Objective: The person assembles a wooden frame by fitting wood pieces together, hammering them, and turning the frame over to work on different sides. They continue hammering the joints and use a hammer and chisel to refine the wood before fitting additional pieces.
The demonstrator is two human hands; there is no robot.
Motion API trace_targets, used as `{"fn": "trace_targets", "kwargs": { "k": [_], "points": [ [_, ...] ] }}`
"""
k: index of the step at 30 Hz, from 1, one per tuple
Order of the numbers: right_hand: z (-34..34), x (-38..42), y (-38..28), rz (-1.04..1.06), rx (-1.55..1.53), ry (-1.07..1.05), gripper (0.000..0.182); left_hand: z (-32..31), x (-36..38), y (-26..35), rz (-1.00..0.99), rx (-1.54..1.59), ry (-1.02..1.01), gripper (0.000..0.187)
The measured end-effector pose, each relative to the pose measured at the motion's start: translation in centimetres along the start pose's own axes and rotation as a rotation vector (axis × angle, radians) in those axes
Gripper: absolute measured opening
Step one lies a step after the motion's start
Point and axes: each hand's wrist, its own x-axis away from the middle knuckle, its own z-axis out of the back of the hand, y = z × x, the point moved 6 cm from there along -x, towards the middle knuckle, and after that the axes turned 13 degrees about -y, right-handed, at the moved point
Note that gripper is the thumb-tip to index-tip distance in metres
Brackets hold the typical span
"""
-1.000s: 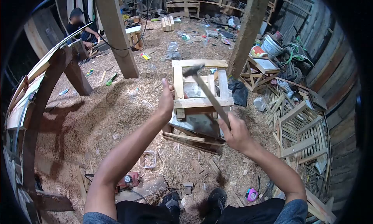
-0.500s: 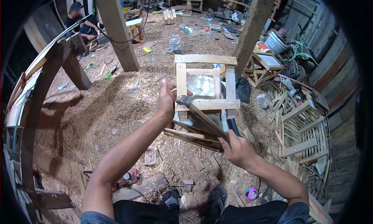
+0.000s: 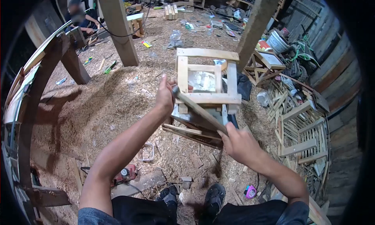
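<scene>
My right hand [image 3: 237, 144] is closed around the wooden handle of a hammer [image 3: 201, 111]. The hammer slants up to the left, its dark head close by my left hand and over the lower left corner of the frame. A pale wooden frame [image 3: 209, 98] of nailed slats rests on a low stand with a worn whitish top [image 3: 201, 81]. My left hand [image 3: 165, 95] wraps the frame's left upright, with fingertips showing on its inner side. Just beyond my right hand, a black curved piece [image 3: 232, 118] sticks out by the stand.
Wood shavings and scraps cover the floor [image 3: 117, 108]. Posts [image 3: 117, 29] stand either side ahead. A slatted wooden piece [image 3: 304, 137] lies at right. A red power tool [image 3: 127, 174] and a purple tape measure [image 3: 250, 191] lie near my feet. Another person [image 3: 80, 20] sits at far left.
The hammer head has moved slightly up and left, nearer my left hand, and my right hand has shifted up a little. My left hand keeps its place on the frame.
</scene>
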Motion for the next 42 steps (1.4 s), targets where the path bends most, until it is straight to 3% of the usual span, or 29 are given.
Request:
{"fn": "trace_targets", "kwargs": {
  "k": [4,6,7,9,12,15,16,20,22,24,26,27,30,31,32,35,40,42],
  "points": [
    [2.1,0.2,-0.7,0.190,-0.162,0.237,0.017,0.6,-0.8,-0.1,-0.064,-0.059,0.064,0.072],
    [1.4,-0.5,0.7,-0.108,-0.296,-0.118,0.016,0.5,-0.7,-0.6,-0.029,-0.003,0.026,0.070],
    [1.6,-0.2,0.6,-0.114,-0.299,-0.112,0.016,0.4,-1.2,-0.6,-0.043,0.043,0.024,0.069],
    [3.5,0.1,0.2,-0.002,-0.412,0.156,0.019,0.7,-1.9,-0.2,-0.077,0.059,0.011,0.067],
    [5.1,-0.6,-0.3,0.071,-0.457,0.305,0.023,2.2,-3.8,-0.6,-0.110,0.086,0.064,0.065],
    [5.2,-1.4,0.3,0.039,-0.648,0.170,0.025,4.8,-5.6,-1.4,-0.101,-0.158,0.152,0.068],
    [4.3,-1.5,0.4,0.011,-0.759,0.086,0.025,4.9,-5.8,-1.6,-0.141,-0.178,0.059,0.066],
    [6.4,-0.4,-1.4,0.169,-0.614,0.299,0.028,5.9,-4.1,-2.6,-0.157,-0.399,-0.140,0.063],
    [7.1,-0.4,-1.9,0.185,-0.533,0.331,0.028,1.7,-0.3,-0.7,-0.386,-0.907,-0.277,0.058],
    [7.0,-0.5,-1.6,0.206,-0.450,0.373,0.028,0.6,0.8,-0.7,-0.372,-0.892,-0.282,0.052],
    [4.1,-1.9,0.7,0.022,-0.336,0.177,0.027,-0.1,0.9,-0.7,-0.341,-0.861,-0.280,0.056],
    [3.7,-2.2,1.2,-0.007,-0.183,0.063,0.026,0.5,-0.1,-1.4,-0.212,-0.863,-0.186,0.066],
    [6.6,-1.7,-0.1,-0.019,-0.374,0.139,0.026,0.7,-2.6,-2.1,-0.085,-0.766,-0.158,0.068],
    [7.0,-1.6,-0.3,-0.010,-0.395,0.215,0.027,0.7,-2.7,-2.0,-0.075,-0.803,-0.115,0.056],
    [7.0,-1.6,-0.2,-0.008,-0.393,0.214,0.027,0.6,-2.6,-1.8,-0.077,-0.802,-0.113,0.056],
    [5.6,-2.6,1.4,0.009,-0.226,-0.007,0.033,0.4,-2.6,-1.3,-0.076,-0.916,-0.070,0.045],
    [8.8,-1.3,-0.4,-0.045,-0.404,0.276,0.035,0.3,-2.2,-1.2,-0.039,-0.947,-0.062,0.040],
    [6.9,-2.6,0.2,0.077,-0.117,0.002,0.034,0.6,-2.3,-1.1,-0.030,-0.913,-0.047,0.039]
  ]
}}
